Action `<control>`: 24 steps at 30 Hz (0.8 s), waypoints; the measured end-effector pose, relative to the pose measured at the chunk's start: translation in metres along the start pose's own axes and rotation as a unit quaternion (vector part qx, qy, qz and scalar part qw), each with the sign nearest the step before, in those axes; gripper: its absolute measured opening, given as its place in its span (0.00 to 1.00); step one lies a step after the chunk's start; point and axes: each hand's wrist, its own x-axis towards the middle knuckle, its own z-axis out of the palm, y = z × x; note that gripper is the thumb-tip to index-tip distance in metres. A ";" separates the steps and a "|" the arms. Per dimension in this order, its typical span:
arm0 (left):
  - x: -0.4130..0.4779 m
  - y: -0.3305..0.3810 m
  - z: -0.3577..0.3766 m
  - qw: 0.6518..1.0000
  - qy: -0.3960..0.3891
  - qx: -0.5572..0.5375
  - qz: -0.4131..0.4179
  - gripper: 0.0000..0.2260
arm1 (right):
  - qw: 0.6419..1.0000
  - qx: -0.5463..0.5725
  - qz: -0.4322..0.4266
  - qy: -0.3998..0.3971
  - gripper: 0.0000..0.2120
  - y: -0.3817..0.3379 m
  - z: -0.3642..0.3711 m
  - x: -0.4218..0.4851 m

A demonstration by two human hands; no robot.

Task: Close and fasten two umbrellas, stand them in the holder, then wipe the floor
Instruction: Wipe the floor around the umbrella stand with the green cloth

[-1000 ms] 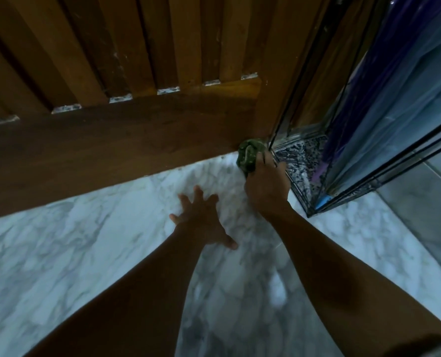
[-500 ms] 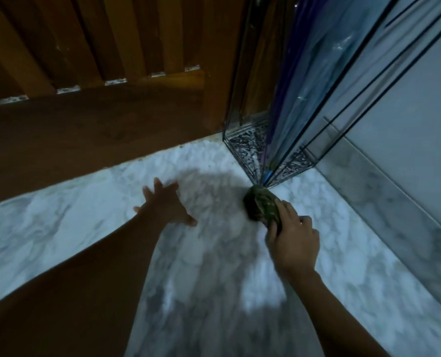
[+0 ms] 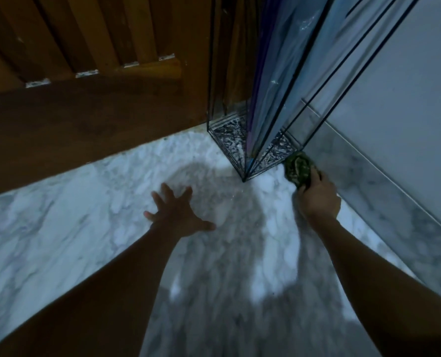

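Umbrellas (image 3: 286, 73), seen from the head camera as folded blue fabric with a strip of purple beside it, stand in the holder (image 3: 227, 140) in the upper middle of the frame. Their tips reach down to its speckled base. The holder is a tall box of thin black bars with see-through sides, set in the corner where the wooden slatted panel (image 3: 85, 119) at upper left meets the grey wall (image 3: 407, 99) at upper right.

The green cloth (image 3: 298, 168) sits on the marble floor (image 3: 59, 215) at centre right, wedged between the holder's near right corner and the marble skirting (image 3: 369, 181), touching both. The right hand (image 3: 317, 199) has its grip curled round the cloth from below in the frame. The holder's base and the skirting hem it in on two sides.

The left hand (image 3: 175, 215) lies lower centre, its grip wide, fingers spread flat on the floor, well apart from the holder. A dark shadow covers the floor between the two forearms.
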 end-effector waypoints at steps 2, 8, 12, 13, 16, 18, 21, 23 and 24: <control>-0.002 0.001 -0.001 1.000 0.002 -0.001 -0.001 0.56 | 0.999 0.003 -0.026 0.033 0.26 -0.006 0.003 -0.032; -0.006 -0.006 -0.008 1.000 0.003 0.018 0.025 0.53 | 0.993 0.019 -0.120 0.008 0.26 -0.070 0.031 -0.130; -0.002 -0.020 -0.016 0.998 0.024 0.000 0.056 0.42 | 0.979 0.033 -0.200 -0.036 0.28 -0.135 0.048 -0.164; -0.001 -0.026 -0.020 0.997 0.032 -0.023 0.067 0.35 | 0.974 0.049 -0.214 -0.053 0.28 -0.147 0.051 -0.168; -0.005 -0.047 -0.034 0.994 0.045 -0.050 0.089 0.18 | 0.956 0.106 -0.243 -0.123 0.28 -0.169 0.050 -0.169; -0.016 -0.055 -0.048 0.992 0.052 -0.058 0.102 0.12 | 0.937 0.146 -0.254 -0.188 0.22 -0.177 0.042 -0.161; -0.037 -0.056 -0.069 0.973 0.063 -0.193 0.109 0.09 | 0.895 0.237 -0.232 -0.297 0.13 -0.189 0.010 -0.139; -0.051 -0.051 -0.088 0.936 0.052 -0.337 0.089 0.13 | 0.865 0.285 -0.219 -0.350 0.10 -0.199 -0.018 -0.127; -0.058 -0.047 -0.098 0.913 0.040 -0.399 0.073 0.14 | 0.851 0.315 -0.204 -0.367 0.09 -0.203 -0.035 -0.121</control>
